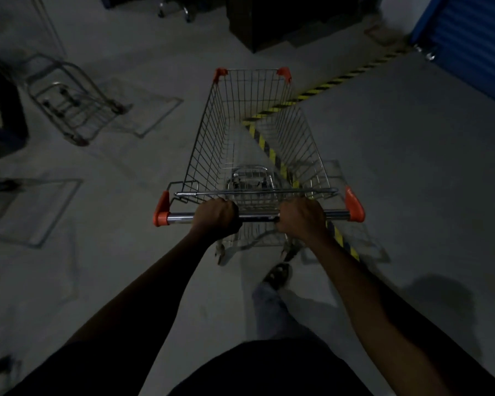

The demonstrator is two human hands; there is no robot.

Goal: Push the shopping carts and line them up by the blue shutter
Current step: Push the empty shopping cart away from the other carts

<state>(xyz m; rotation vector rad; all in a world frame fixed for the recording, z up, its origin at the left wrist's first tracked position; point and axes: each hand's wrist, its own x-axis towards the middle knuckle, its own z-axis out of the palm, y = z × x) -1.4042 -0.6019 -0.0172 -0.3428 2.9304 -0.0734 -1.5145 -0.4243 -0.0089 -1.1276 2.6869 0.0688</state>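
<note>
A wire shopping cart (212,132) with orange corner caps stands straight ahead of me on the grey floor, its basket empty. My left hand (216,217) grips the chrome handle bar (259,215) left of its middle. My right hand (302,217) grips the same bar right of its middle. The blue shutter (475,38) is at the top right, beyond the cart's front. A second cart (69,104) stands off to the left, blurred.
Yellow-black hazard tape (326,87) runs across the floor under the cart toward the shutter. A dark cabinet (269,24) and a wheeled chair base (175,10) stand at the back. More wire frames (26,212) sit at the left edge. My foot (279,274) steps behind the cart.
</note>
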